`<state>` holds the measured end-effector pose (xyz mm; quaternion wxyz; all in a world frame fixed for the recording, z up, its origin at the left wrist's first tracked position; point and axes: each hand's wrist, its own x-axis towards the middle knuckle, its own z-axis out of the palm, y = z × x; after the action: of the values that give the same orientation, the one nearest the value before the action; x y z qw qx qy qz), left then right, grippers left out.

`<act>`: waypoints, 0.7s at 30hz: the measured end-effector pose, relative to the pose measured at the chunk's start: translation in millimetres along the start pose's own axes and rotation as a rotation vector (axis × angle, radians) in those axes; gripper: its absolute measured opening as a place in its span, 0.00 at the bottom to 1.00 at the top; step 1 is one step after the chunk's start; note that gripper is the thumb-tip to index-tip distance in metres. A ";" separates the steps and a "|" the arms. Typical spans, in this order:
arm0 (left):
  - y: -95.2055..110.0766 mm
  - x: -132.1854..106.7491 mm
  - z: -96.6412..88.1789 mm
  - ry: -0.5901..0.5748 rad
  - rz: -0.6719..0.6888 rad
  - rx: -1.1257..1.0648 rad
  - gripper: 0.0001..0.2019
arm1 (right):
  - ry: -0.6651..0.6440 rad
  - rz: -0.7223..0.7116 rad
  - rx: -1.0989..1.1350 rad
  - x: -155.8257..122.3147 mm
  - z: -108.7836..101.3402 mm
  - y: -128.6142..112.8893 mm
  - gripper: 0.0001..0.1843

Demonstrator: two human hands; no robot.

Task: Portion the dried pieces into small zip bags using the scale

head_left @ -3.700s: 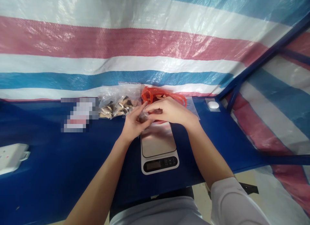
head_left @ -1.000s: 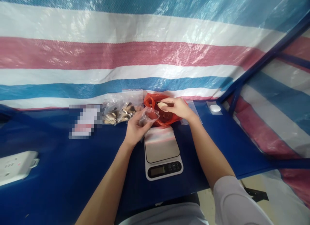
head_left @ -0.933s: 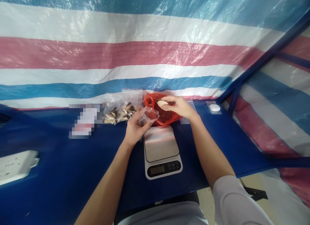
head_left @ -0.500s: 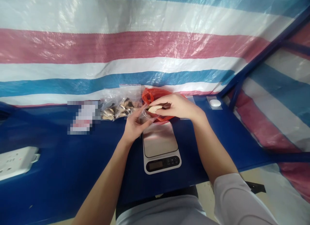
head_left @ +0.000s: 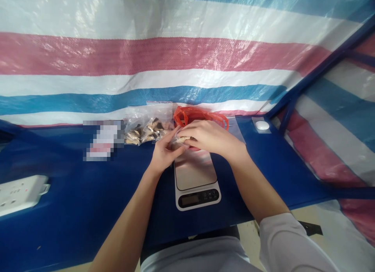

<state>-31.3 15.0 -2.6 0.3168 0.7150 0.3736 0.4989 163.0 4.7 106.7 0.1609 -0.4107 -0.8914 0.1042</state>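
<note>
Left grip [head_left: 165, 151] clenches a clear plastic bag [head_left: 177, 138], right grip [head_left: 212, 137] holds a pale piece [head_left: 185, 139] at its mouth; a loose pinch could drop it on the scale [head_left: 195, 174].

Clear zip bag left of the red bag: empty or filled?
Filled, at least partly: tan and dark pieces sit in the lower part of the clear zip bag, while its upper part looks slack.

Left hand [head_left: 165, 150] and right hand [head_left: 211, 137] on what seems a clear bag [head_left: 178, 139] over a kitchen scale [head_left: 195, 172]
</note>
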 end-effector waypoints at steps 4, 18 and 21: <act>-0.3 -0.2 -0.8 0.009 -0.037 -0.053 0.36 | 0.021 -0.104 0.039 1.3 3.2 3.5 0.13; 6.7 -1.9 -4.1 0.080 -0.128 -0.184 0.37 | 0.139 0.125 0.318 -0.6 3.8 21.6 0.11; 5.4 -4.0 -3.5 0.056 -0.101 -0.154 0.36 | 0.097 0.169 0.279 0.9 6.0 18.5 0.08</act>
<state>-34.4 9.1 1.0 0.3849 0.6547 0.3784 0.5292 173.1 16.9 95.4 0.2496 -0.4622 -0.8220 0.2200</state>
